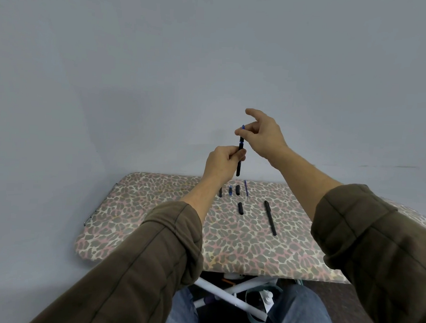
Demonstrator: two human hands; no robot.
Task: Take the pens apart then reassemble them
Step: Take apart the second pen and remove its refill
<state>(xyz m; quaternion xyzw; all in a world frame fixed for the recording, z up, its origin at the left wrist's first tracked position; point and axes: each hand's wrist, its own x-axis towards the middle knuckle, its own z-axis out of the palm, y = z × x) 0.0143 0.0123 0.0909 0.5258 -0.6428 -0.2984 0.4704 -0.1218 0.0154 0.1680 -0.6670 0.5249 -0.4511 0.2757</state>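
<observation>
A plain grey wall (pixel 138 58) fills the upper half of the view, and a table (pixel 154 220) covered in leopard-print cloth butts its far edge against it. The table's left corners are rounded, its near edge runs just above the person's knees in blue jeans (pixel 297 314), and its white folding legs (pixel 224 293) cross underneath. Both arms in brown sleeves (pixel 139 268) reach forward over the cloth, raised well above it. The left hand (pixel 221 164) has its fingers curled round the middle of a black pen (pixel 239 160), which is held nearly upright in front of the wall. The right hand (pixel 262 134) pinches the pen's blue top end between thumb and forefinger, with its other fingers lifted and spread. A whole black pen (pixel 270 217) lies on the cloth to the right, pointing away from the person. Left of it rests a black tube (pixel 240 208). Beyond these, near the far edge, sits a row of small parts, none of them touching. It runs from a thin blue refill (pixel 246 187) to a short black piece (pixel 238 190), a small blue piece (pixel 230 190) and a dark piece (pixel 220 192) beside the left wrist. A broad stretch of patterned cloth lies between the parts and the near and left edges.
</observation>
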